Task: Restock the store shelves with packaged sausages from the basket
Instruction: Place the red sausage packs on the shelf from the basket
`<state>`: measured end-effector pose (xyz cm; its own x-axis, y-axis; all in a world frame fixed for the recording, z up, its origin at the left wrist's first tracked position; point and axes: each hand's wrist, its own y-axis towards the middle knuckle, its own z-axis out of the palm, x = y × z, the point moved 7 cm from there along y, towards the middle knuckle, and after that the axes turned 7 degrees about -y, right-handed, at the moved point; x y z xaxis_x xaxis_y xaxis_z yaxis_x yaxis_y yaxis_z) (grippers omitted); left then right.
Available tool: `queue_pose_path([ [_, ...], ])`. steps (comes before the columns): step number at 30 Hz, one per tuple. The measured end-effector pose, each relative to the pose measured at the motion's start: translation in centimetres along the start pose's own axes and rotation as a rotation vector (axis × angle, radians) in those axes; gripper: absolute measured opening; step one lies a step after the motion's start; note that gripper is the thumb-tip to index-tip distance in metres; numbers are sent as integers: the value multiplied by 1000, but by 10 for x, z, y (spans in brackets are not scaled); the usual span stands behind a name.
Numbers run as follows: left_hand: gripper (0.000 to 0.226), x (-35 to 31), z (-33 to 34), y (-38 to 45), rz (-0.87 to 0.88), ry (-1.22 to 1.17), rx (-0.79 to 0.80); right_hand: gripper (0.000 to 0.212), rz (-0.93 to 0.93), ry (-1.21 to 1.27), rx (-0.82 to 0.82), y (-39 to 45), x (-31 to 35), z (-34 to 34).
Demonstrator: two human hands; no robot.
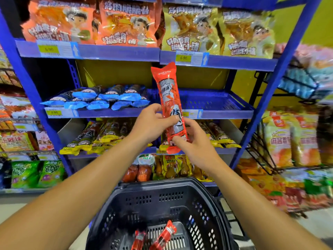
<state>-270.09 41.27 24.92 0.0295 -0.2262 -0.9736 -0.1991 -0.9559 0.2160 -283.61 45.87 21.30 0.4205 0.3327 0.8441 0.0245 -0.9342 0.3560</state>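
A red packaged sausage [168, 98] stands nearly upright in front of the blue shelves, held by both hands. My left hand [150, 123] grips its middle from the left, thumb across the front. My right hand [191, 139] pinches its lower end from the right. Below, a black plastic basket [162, 201] holds two more red sausage packs [163, 235] on its bottom. Behind the held pack, the right half of the middle shelf is a bare blue tray [216, 103].
Blue sausage packs [100, 98] fill the left half of that shelf. Yellow-ended sausage packs [97, 138] lie on the shelf below. Large orange and yellow snack bags [126, 22] stand on the top shelf. Racks of snack bags flank both sides.
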Motion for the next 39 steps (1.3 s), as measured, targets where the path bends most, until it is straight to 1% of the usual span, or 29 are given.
queue_pose_path([
  [2, 27, -8, 7, 5, 81, 171, -6, 46, 11, -4, -67, -4, -6, -18],
  [3, 32, -12, 7, 7, 142, 288, -27, 43, 27, -19, -92, -7, -11, -28],
  [5, 49, -23, 5, 12, 292, 524, -62, 41, 71, -56, -137, -10, -23, -47],
  [8, 59, -30, 6, 19, 510, 815, -46, 39, 137, -44, -164, -3, -34, -67],
  [11, 66, -22, 5, 31, 554, 1138, -58, 27, 195, -30, -189, 20, -38, -76],
  [13, 67, -17, 6, 35, 587, 1271, -72, 29, 241, -80, -211, 40, -39, -77],
  [17, 62, -11, 3, 47, 593, 1380, -82, 41, 300, -189, -233, 81, -36, -77],
  [20, 55, -9, 3, 58, 588, 1437, -73, 39, 309, -333, -194, 106, -33, -75],
  [22, 49, -10, 5, 63, 614, 1467, -57, 39, 275, -510, -168, 118, -30, -73],
  [25, 42, -11, 7, 70, 610, 1510, -37, 48, 228, -755, -166, 128, -26, -74],
  [26, 41, -10, 8, 73, 602, 1518, -29, 50, 191, -776, -167, 130, -25, -76],
  [28, 39, -10, 11, 77, 595, 1528, -22, 45, 99, -690, -141, 130, -24, -79],
  [30, 37, -9, 13, 81, 574, 1522, -12, 41, 4, -559, -34, 124, -26, -77],
  [31, 36, -9, 14, 83, 559, 1512, -3, 42, -31, -536, 25, 120, -28, -76],
  [33, 34, -8, 15, 87, 530, 1497, 7, 45, -86, -567, 96, 118, -30, -73],
  [35, 30, -7, 15, 89, 515, 1494, 7, 48, -118, -615, 109, 121, -30, -68],
  [39, 29, -5, 17, 91, 531, 1497, 3, 55, -121, -669, 36, 129, -31, -60],
])
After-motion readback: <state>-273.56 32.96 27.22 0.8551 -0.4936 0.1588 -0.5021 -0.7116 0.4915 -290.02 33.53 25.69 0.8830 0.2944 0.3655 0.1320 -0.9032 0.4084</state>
